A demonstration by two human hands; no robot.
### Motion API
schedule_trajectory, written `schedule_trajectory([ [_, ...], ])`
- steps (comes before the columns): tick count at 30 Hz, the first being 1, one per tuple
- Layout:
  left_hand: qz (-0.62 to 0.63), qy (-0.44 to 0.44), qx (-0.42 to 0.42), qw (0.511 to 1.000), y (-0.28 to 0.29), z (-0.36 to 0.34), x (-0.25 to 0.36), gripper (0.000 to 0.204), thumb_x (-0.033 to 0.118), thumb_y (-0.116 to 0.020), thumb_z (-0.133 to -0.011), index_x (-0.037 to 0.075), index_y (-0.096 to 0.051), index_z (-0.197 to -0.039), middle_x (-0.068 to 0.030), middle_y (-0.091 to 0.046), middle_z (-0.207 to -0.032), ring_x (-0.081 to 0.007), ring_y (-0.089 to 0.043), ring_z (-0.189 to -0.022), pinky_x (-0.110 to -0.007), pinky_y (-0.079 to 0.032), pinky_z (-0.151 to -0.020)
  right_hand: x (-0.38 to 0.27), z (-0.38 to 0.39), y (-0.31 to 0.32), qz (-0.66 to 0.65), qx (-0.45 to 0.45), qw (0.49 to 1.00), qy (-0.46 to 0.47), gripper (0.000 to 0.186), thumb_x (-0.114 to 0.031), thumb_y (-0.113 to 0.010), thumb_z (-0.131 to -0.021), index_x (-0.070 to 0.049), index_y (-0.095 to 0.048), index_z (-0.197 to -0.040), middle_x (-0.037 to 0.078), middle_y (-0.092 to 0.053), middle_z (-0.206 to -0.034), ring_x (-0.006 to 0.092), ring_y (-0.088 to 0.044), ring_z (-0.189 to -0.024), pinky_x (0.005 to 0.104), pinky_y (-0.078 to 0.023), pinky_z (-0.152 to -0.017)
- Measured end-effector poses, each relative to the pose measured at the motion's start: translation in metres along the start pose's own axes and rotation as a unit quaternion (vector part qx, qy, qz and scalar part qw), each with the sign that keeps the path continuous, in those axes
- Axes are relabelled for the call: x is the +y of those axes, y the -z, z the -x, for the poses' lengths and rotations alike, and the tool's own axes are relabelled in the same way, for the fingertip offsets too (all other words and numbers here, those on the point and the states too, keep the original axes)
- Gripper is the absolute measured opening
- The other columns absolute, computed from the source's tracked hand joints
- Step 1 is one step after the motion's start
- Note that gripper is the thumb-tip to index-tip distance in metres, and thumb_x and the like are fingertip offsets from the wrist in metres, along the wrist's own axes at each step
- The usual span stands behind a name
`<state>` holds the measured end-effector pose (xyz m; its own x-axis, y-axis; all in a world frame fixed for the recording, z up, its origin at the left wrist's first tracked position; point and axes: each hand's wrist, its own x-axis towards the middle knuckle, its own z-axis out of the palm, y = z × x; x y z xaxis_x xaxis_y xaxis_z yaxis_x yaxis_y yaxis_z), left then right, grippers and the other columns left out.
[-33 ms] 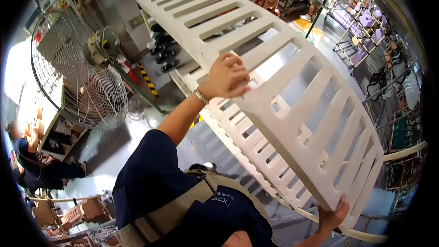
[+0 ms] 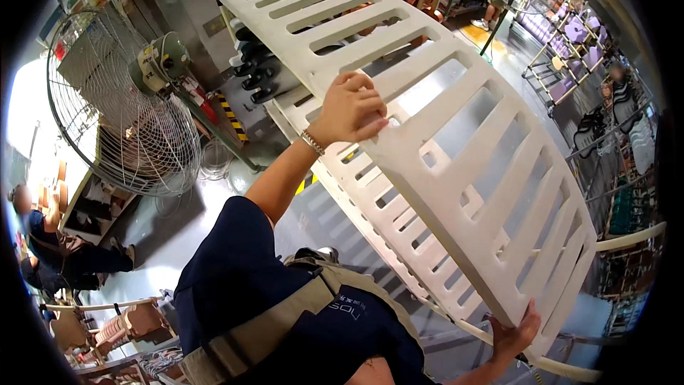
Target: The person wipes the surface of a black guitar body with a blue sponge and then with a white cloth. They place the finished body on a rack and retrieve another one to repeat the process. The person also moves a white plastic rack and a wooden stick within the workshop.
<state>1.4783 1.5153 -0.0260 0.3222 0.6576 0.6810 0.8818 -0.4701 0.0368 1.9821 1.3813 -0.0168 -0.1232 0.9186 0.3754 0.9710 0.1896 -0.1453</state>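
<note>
A large cream slatted panel (image 2: 491, 199) with rows of long slots slopes from the far left down to the near right. Its near edge is in my left hand (image 2: 353, 108), which is closed round it with the fingers curled on the upper face. A metal bracelet is on that wrist. At the panel's lower right corner, my right hand (image 2: 516, 334) grips the edge, its fingers partly hidden. Below lies a second slotted cream panel (image 2: 399, 224), partly covered by the upper one.
A big wire-cage fan (image 2: 125, 110) stands to the left. Beyond it, at the far left, a person (image 2: 60, 249) is beside a bench. Racks with guitar-shaped bodies (image 2: 576, 32) line the right side. A pale tube (image 2: 630, 235) juts out past the panel's right end.
Hardly anything differs. My left hand appears slightly higher in the picture, still on the panel's near edge, and my right hand keeps its place at the corner.
</note>
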Motion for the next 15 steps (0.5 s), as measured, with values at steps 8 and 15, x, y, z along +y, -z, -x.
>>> schedule_trajectory([
  [8, 0.001, 0.081, 0.07, 0.994, 0.014, -0.008, 0.028, 0.011, 0.026, -0.057, -0.062, 0.015, -0.06, -0.06, 0.0021, -0.057, -0.057, -0.0179, -0.052, -0.074, -0.034, -0.036, -0.077, 0.046, -0.003, 0.011, -0.045, 0.006, 0.999, 0.027, 0.049, -0.039, -0.033, -0.091, 0.002, -0.052, -0.112, 0.018, -0.055, -0.1, 0.0335, -0.051, -0.094, 0.0397, -0.038, -0.081],
  [15, 0.073, 0.161, 0.093, 0.98, 0.026, -0.018, 0.035, 0.022, 0.03, -0.059, -0.066, 0.01, -0.063, -0.06, -0.006, -0.054, -0.06, -0.0217, -0.052, -0.06, -0.031, -0.039, -0.056, 0.054, -0.001, 0.023, -0.028, 0.01, 0.999, -0.011, 0.041, -0.033, -0.038, -0.088, -0.001, -0.053, -0.111, 0.017, -0.056, -0.093, 0.0346, -0.051, -0.087, 0.0414, -0.037, -0.08],
])
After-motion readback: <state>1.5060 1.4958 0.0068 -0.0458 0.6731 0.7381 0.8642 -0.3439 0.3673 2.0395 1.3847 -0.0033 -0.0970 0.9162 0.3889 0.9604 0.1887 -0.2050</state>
